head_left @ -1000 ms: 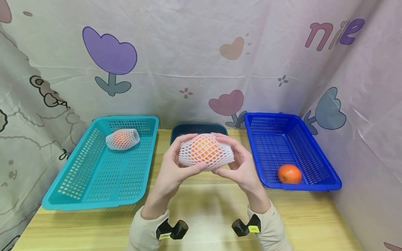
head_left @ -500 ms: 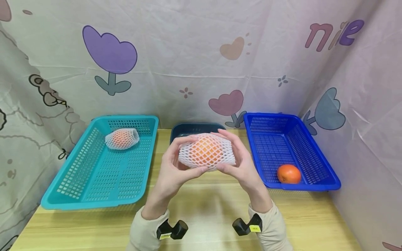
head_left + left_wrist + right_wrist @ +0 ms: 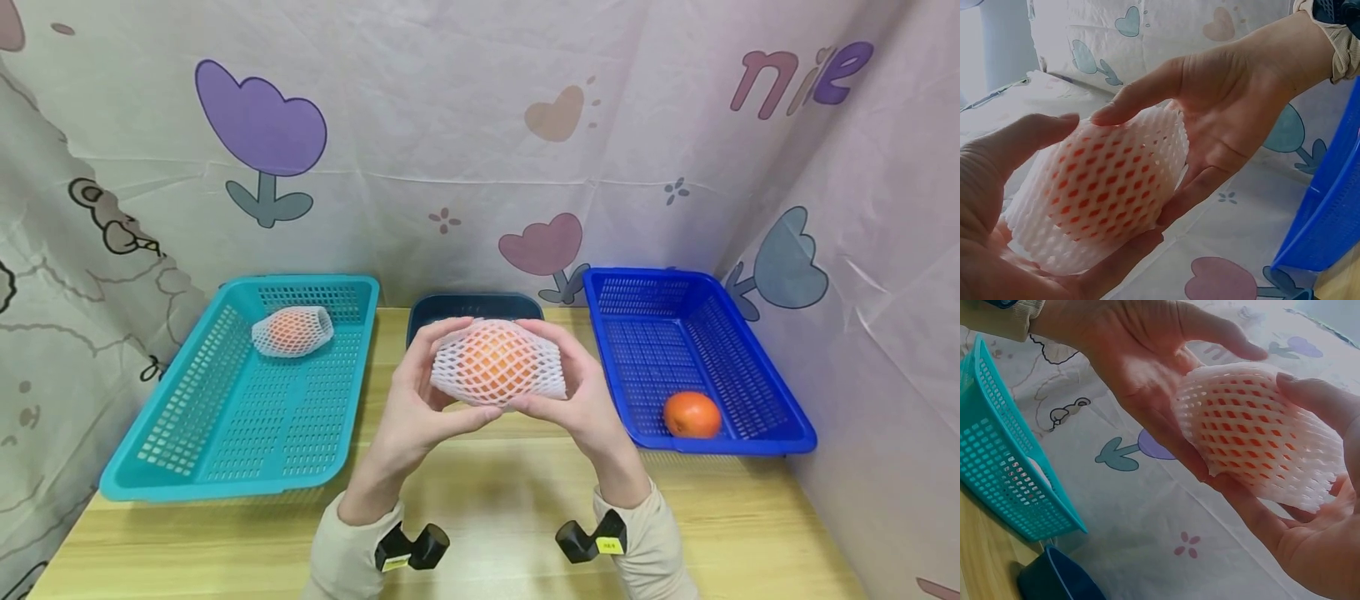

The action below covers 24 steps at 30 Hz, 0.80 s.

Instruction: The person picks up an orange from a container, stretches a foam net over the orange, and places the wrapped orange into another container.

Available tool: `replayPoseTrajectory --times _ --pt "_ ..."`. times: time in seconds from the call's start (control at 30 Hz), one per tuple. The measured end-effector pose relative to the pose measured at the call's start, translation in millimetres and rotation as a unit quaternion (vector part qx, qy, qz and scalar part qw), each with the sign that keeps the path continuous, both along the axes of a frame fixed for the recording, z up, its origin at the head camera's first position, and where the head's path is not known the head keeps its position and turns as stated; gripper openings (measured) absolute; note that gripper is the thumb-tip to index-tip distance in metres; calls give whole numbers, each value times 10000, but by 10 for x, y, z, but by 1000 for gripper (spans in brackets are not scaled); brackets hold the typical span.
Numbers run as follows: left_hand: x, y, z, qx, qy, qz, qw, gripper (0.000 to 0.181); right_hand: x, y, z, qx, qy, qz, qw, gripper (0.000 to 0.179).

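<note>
An orange point(image 3: 497, 360) in a white foam net sleeve point(image 3: 551, 367) is held up over the table, between both hands. My left hand point(image 3: 411, 400) grips its left end, thumb along the lower front and fingers over the top and behind. From the other side my right hand point(image 3: 588, 400) holds the right end in the same way. Both thumb tips nearly meet below the fruit in the head view. The left wrist view shows the net point(image 3: 1107, 181) covering the orange, its end lying in the right palm. Part of the fingers behind the net is hidden.
A teal basket point(image 3: 348, 400) at left holds another netted orange point(image 3: 292, 332). A bare orange point(image 3: 692, 415) lies near the front of the blue basket point(image 3: 772, 387) at right. Behind the hands stands a dark blue bin point(image 3: 476, 302), partly covered. A printed cloth point(image 3: 450, 125) hangs behind.
The netted orange has shifted slightly right, and its net sits more evenly round it. The fingers of the right hand lifted a little, then settled back over the net. The baskets stay put.
</note>
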<state>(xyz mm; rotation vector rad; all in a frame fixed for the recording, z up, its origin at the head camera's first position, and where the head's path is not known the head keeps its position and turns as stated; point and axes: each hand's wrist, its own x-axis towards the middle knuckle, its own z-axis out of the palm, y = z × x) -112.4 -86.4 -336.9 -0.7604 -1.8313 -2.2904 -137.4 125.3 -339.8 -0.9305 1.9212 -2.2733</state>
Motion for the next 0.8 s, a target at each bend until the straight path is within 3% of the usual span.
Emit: replayPoseTrajectory --times 0.23,0.4,0.6,0.8 --pt "1 -4 25 83 -391 -150 9991 88 1 17 -9 -113 259 -94 9996 77" --pt "2 -6 29 139 -606 -277 9977 84 -11 22 -14 -178 696 -36 9974 75" --pt "-4 3 23 70 -667 -172 9976 78 -40 15 -20 -226 1181 107 9927 70" --pt "-8 28 32 107 -786 -115 9968 75 -40 20 -31 -260 1281 178 9913 66"
